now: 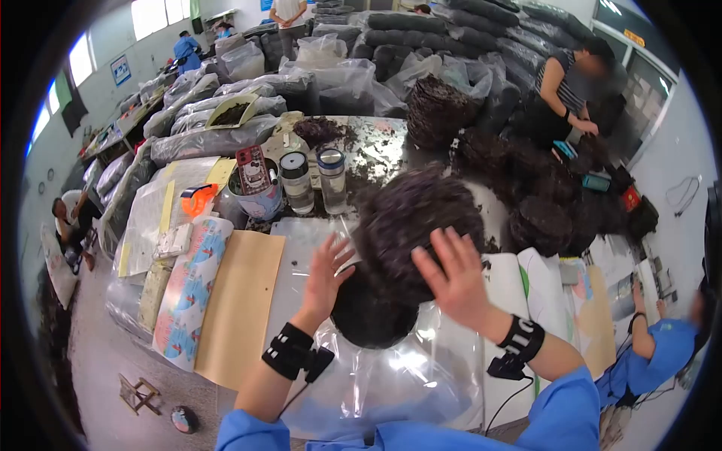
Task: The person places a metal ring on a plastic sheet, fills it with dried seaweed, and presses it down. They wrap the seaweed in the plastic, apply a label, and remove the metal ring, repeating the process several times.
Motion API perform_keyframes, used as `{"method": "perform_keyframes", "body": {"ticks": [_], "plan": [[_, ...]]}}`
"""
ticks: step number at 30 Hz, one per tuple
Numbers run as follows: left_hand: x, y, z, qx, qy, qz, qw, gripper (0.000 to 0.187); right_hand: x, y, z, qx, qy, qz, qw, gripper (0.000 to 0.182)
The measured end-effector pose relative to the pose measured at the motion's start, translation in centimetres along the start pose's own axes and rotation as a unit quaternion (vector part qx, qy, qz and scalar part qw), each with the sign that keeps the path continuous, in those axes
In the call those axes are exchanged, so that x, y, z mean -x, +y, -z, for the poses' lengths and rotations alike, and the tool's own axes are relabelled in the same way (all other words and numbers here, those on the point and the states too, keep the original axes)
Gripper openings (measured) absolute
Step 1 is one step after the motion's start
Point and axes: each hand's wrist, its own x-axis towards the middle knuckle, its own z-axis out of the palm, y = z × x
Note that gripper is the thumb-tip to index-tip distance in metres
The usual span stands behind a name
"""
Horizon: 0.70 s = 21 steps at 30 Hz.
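Note:
A thick round cake of dark purple-black, dried seaweed-like material [410, 214] appears tilted and blurred in front of me. My right hand [455, 278] has its fingers spread over the cake's lower right edge, touching or very near it. My left hand [325, 279] is open with fingers apart, at the left of a smooth black round object [374, 319], a bowl or disc. That object lies on a clear plastic sheet [391, 391], partly covered by the cake. Black bands with small devices and cables circle both wrists.
Two clear lidded bottles [332, 184] and a pencil cup with a phone [256, 177] stand left of centre. An orange tape dispenser [199, 200] sits on papers. More dark cakes [444, 113] are stacked behind. Co-workers [650, 349] work at right; filled plastic bags [406, 37] pile up behind.

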Motion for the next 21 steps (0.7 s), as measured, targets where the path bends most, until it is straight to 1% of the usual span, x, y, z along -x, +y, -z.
{"method": "perform_keyframes", "body": {"ticks": [1, 2, 3, 4, 5, 6, 7, 8, 9, 10, 11, 12, 13, 14, 15, 17, 19, 21], "plan": [[1.0, 1.4, -0.6, 0.207, 0.055, 0.055, 0.975, 0.071, 0.5, -2.5, -0.3, -0.016, -0.009, 0.011, 1.000, 0.050], [1.8, 1.9, -0.6, 0.222, 0.032, 0.037, 0.974, 0.075, 1.4, -5.0, -1.1, -0.046, -0.034, 0.011, 0.998, 0.050], [2.6, 1.3, -0.3, 0.215, 0.030, 0.045, 0.975, 0.075, 2.2, -7.1, -1.9, -0.075, -0.057, 0.014, 0.995, 0.050], [3.3, 0.3, 0.3, -0.007, 0.031, 0.026, 0.999, 0.078, 2.9, -8.9, -2.1, -0.098, -0.093, 0.004, 0.991, 0.051], [4.0, -0.5, 1.0, -0.230, 0.032, 0.002, 0.973, 0.083, 3.1, -9.9, -2.5, -0.120, -0.128, -0.003, 0.984, 0.052], [4.8, -0.8, 1.3, -0.306, 0.046, 0.033, 0.950, 0.087, 3.0, -9.8, -1.6, -0.174, -0.201, 0.000, 0.964, 0.059], [5.5, -1.1, 1.6, -0.310, 0.049, 0.035, 0.949, 0.087, 2.8, -8.8, -0.8, -0.179, -0.199, 0.000, 0.964, 0.059], [6.0, -1.0, 1.4, -0.215, 0.087, 0.011, 0.973, 0.084, 2.5, -6.9, -0.1, -0.289, -0.180, -0.013, 0.940, 0.063], [6.2, -0.8, 1.3, -0.117, 0.123, -0.013, 0.985, 0.081, 2.2, -5.0, 0.2, -0.394, -0.158, -0.028, 0.905, 0.068], [6.3, -0.5, 1.5, -0.107, 0.124, -0.040, 0.986, 0.078, 2.3, -2.9, 0.1, -0.415, -0.126, -0.141, 0.890, 0.068], [6.3, -0.6, 1.4, -0.106, 0.123, -0.036, 0.986, 0.078, 2.5, -1.4, 0.0, -0.428, -0.095, -0.252, 0.863, 0.069], [6.2, -0.8, 1.1, -0.139, 0.118, -0.045, 0.982, 0.078, 3.1, -0.9, -1.6, -0.425, -0.097, -0.253, 0.863, 0.069], [5.8, -0.9, 0.6, -0.173, 0.113, -0.057, 0.977, 0.077, 3.9, -0.1, -4.5, -0.445, -0.025, -0.339, 0.828, 0.067], [5.9, -0.7, -0.5, -0.212, 0.110, -0.042, 0.970, 0.075, 4.5, 0.8, -7.5, -0.461, 0.050, -0.418, 0.781, 0.065], [5.8, -1.1, -0.8, -0.248, 0.108, -0.046, 0.962, 0.072, 5.6, -0.2, -10.0, -0.484, 0.021, -0.410, 0.773, 0.063], [5.3, -1.4, -0.6, -0.255, 0.095, -0.063, 0.960, 0.070, 3.2, -4.3, -7.3, -0.418, 0.053, -0.311, 0.852, 0.056], [5.3, -1.7, -0.3, -0.261, 0.096, -0.046, 0.959, 0.071, 2.4, -5.9, -6.6, -0.428, 0.052, -0.315, 0.846, 0.052], [4.8, -1.6, -0.2, -0.265, 0.096, -0.044, 0.959, 0.071, 2.4, -5.8, -7.0, -0.432, 0.060, -0.310, 0.845, 0.049]]}}
